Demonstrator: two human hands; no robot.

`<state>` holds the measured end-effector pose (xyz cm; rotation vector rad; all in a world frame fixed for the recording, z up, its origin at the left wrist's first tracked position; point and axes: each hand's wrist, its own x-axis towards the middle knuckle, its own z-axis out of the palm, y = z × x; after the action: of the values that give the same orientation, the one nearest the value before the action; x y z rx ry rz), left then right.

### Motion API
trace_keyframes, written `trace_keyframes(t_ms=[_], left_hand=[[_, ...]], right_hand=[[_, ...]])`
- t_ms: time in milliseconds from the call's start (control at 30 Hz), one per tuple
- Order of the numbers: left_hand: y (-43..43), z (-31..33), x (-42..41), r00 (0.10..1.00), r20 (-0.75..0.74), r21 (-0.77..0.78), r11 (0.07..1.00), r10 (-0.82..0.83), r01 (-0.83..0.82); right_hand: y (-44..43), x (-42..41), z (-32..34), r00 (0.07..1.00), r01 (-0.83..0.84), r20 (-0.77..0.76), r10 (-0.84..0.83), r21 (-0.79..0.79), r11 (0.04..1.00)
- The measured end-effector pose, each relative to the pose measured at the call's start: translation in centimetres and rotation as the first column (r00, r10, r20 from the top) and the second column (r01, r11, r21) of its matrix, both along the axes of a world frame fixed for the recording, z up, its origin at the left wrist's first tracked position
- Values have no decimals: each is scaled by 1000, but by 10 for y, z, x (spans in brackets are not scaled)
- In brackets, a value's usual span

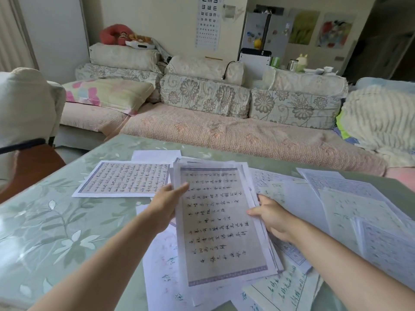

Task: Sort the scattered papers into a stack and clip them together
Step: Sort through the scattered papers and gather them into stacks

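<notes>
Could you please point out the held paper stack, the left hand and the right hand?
held paper stack (221,223): head view, middle of top sheet.
left hand (167,202): head view, back of hand.
right hand (272,215): head view, back of hand.

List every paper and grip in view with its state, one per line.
stack of papers, held by both side edges, no clip on it
left grip, pinches the stack's left edge
right grip, pinches the stack's right edge
bordered sheet, flat on the table, left of the stack
scattered sheets, overlapping on the right, not yet gathered
</notes>
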<state>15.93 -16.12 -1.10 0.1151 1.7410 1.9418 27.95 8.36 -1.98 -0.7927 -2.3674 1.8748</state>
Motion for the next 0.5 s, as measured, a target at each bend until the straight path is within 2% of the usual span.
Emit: trace_keyframes(t_ms=[100, 200, 267, 333, 367, 433, 500], left_hand=[[10, -3, -1, 996, -83, -97, 995, -18, 10], [17, -11, -7, 983, -171, -208, 977, -75, 38], [17, -18, -14, 941, -331, -348, 936, -65, -58], [12, -27, -25, 824, -545, -580, 780, -157, -235], [9, -30, -29, 767, -599, -654, 693, -229, -303], [3, -35, -35, 709, -577, -785, 512, -405, -347], [-1, -36, -39, 707, -448, -887, 372, -547, -274]], right_hand=[[3, -6, -8, 994, -8, 113, 1, 68, 998], [10, -9, -8, 980, 120, 131, -149, 208, 971], [19, -9, -4, 956, 249, 91, -278, 249, 936], [29, -8, -3, 919, 364, 59, -391, 259, 895], [33, -9, -4, 904, 396, 58, -424, 259, 881], [37, -11, -7, 892, 415, 83, -445, 240, 878], [33, -16, -10, 889, 416, 109, -446, 220, 882]])
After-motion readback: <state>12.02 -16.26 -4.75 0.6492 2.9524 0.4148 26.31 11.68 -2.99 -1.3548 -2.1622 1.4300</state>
